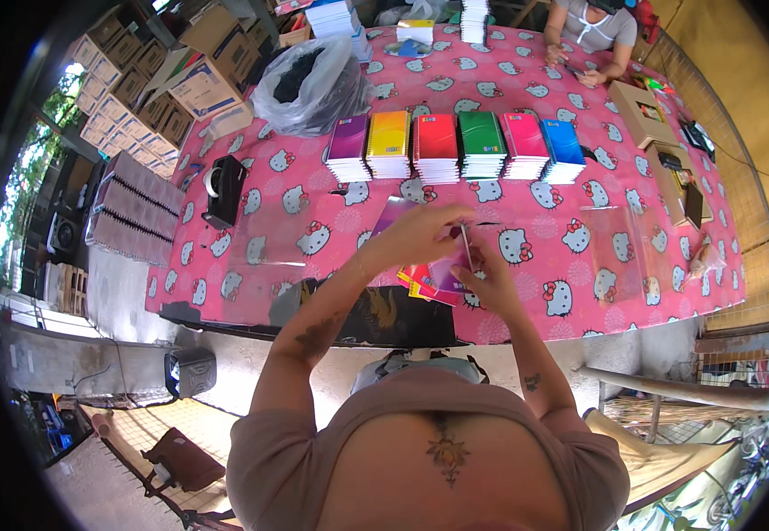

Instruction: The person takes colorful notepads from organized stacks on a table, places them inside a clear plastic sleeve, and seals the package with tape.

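Note:
Near the front of the table, both my hands hold a purple notebook [448, 276], tilted up with a thin edge toward me. The fingers of my left hand [430, 228] are closed at its upper end. My right hand [490, 281] grips its right side, thumb on the cover. Under it, red and yellow notebooks [419, 281] lie partly covered. Another purple cover [390, 212] shows beyond my left forearm. Six stacks of notebooks stand in a row ahead: purple [347, 140], yellow [389, 137], red [436, 140], green [480, 137], pink [524, 140] and blue [563, 143].
A black tape dispenser [223, 191] stands left on the pink patterned tablecloth [340, 239]. Behind it is a clear plastic bag [309, 84] with dark contents. Cardboard boxes [212, 75] rise at far left. A person [592, 40] sits at the far right, near an open brown box [641, 113].

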Available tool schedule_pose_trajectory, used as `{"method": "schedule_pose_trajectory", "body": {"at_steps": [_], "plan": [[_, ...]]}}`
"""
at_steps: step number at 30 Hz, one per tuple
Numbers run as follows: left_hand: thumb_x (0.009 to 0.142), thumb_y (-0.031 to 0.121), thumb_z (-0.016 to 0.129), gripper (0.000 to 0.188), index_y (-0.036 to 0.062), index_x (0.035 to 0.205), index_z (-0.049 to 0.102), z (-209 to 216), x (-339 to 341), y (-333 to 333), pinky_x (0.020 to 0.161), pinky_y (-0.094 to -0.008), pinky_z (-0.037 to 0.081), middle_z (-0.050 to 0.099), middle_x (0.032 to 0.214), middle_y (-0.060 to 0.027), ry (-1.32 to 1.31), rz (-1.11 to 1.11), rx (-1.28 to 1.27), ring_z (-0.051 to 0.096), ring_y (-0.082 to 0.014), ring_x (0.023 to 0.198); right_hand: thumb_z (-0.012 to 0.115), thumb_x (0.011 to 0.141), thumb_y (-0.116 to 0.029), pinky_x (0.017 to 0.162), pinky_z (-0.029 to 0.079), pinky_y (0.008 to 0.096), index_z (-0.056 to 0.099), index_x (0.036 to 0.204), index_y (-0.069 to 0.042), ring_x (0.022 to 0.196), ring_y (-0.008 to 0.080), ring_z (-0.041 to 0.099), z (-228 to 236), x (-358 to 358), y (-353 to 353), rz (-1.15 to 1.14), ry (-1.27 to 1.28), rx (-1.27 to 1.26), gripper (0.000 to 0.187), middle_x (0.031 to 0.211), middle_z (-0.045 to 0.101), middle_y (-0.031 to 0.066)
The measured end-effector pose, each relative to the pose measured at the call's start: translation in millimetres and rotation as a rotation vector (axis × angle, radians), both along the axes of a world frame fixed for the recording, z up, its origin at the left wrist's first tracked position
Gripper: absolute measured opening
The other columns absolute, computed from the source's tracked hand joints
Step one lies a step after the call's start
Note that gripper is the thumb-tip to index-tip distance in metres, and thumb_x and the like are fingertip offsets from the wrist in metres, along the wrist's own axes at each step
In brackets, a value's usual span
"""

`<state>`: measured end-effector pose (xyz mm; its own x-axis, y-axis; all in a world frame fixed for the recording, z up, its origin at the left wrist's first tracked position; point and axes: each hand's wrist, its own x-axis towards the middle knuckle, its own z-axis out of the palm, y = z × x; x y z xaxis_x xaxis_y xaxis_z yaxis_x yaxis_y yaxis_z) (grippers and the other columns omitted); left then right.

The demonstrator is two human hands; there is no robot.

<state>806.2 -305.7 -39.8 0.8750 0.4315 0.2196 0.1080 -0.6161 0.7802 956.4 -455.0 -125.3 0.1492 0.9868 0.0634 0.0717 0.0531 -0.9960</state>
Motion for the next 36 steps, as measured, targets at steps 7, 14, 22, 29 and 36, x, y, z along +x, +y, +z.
{"method": "schedule_pose_trajectory", "body": {"at_steps": [7,14,22,29,36], "plan": [[0.083,0.030,0.072,0.046,0.0040,0.119,0.061,-139.0,-61.9,65.0,0.087,-0.0528,0.051,0.060,0.115,-0.0216,0.555,0.661,0.271,0.062,-0.0406,0.100,0.058,0.082,0.005,0.094,0.049,0.0415,0.066,0.118,-0.013,0.102,0.0268,0.065,32.3,10.1,19.0,0.012,-0.531,0.007,0.040,0.104,0.067,0.0061],[0.083,0.025,0.071,0.053,0.0010,0.126,0.053,-151.9,-40.1,45.5,0.079,-0.0510,0.054,0.061,0.109,-0.0246,0.544,0.465,0.530,0.064,-0.0435,0.097,0.062,0.082,-0.007,0.113,0.027,0.0560,0.066,0.119,-0.016,0.127,0.0307,0.050,-21.5,-24.0,47.6,0.135,-1.126,0.352,0.039,0.130,0.055,0.0128],[0.083,0.019,0.067,0.047,-0.0019,0.123,0.055,-83.3,-46.7,8.2,0.071,-0.0446,0.056,0.069,0.097,-0.0213,0.086,0.648,0.004,0.069,-0.0366,0.082,0.073,0.087,-0.031,0.090,0.043,0.0428,0.058,0.127,-0.010,0.113,0.0199,0.051,-71.4,-18.9,-23.0,-0.551,0.621,-0.472,0.047,0.124,0.055,0.0087],[0.081,0.028,0.073,0.073,-0.0013,0.141,0.044,-139.0,-50.0,-22.1,0.090,-0.0346,0.052,0.066,0.115,-0.0191,0.171,0.465,-0.236,0.066,-0.0264,0.104,0.081,0.081,-0.025,0.073,0.057,0.0343,0.048,0.126,-0.003,0.091,0.0186,0.065,-60.7,-45.9,24.7,-0.381,0.585,-0.405,0.060,0.112,0.061,0.0069],[0.076,0.013,0.072,0.086,0.0055,0.151,0.030,-99.7,-161.1,-37.4,0.105,-0.0477,0.042,0.041,0.147,-0.0221,-0.123,0.187,-0.595,0.049,-0.0370,0.130,0.077,0.082,-0.014,0.079,0.061,0.0392,0.053,0.119,0.001,0.092,0.0234,0.070,-27.9,-76.1,34.9,-0.089,0.749,-0.466,0.047,0.106,0.067,0.0134]]}}
